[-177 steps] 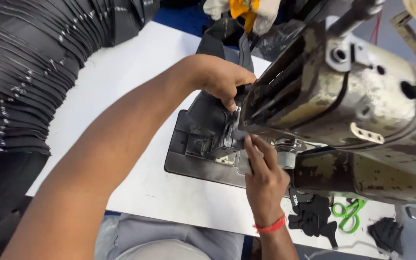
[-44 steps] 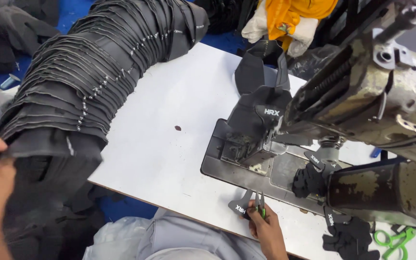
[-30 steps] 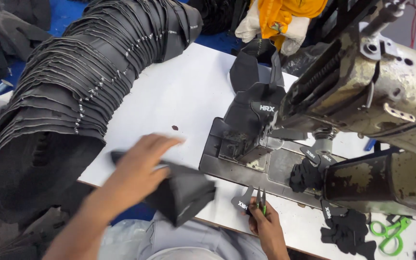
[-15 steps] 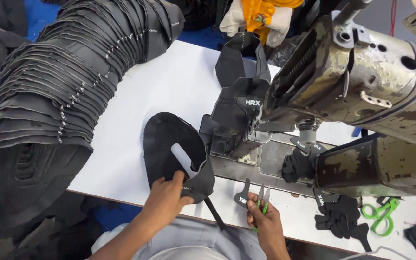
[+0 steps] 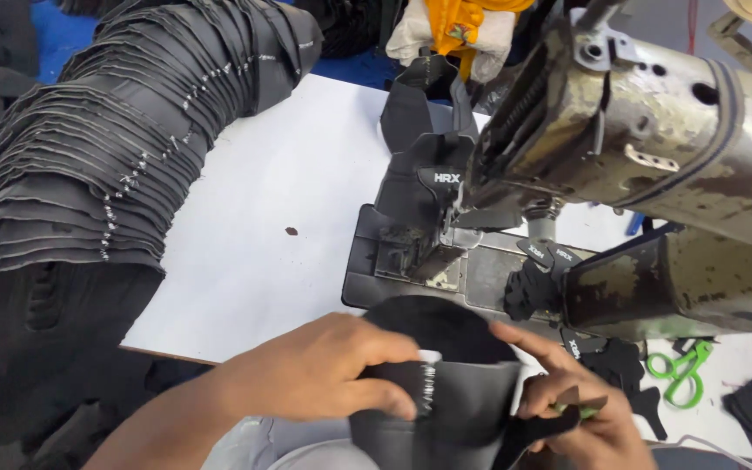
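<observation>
My left hand (image 5: 324,374) grips a black shoe upper piece (image 5: 446,383) at the near edge of the white table (image 5: 254,235), fingers curled over its grey-edged strip. My right hand (image 5: 576,409) holds the same piece from the right side, index finger stretched along its curved rim, with a small green-handled tool tucked in the fingers. Just beyond the hands, a sewn chain of black uppers (image 5: 424,174) hangs at the needle of the worn metal sewing machine (image 5: 654,139).
A long curved stack of black uppers (image 5: 106,174) lies along the table's left side and spills off its front. Green-handled scissors (image 5: 681,374) and small black cut pieces (image 5: 620,365) lie at the right under the machine arm. Yellow and white cloth (image 5: 454,26) sits behind the machine.
My left hand fetched one black upper from the stack at the left and brought it to the table's near edge. My right hand has now taken hold of it too.
</observation>
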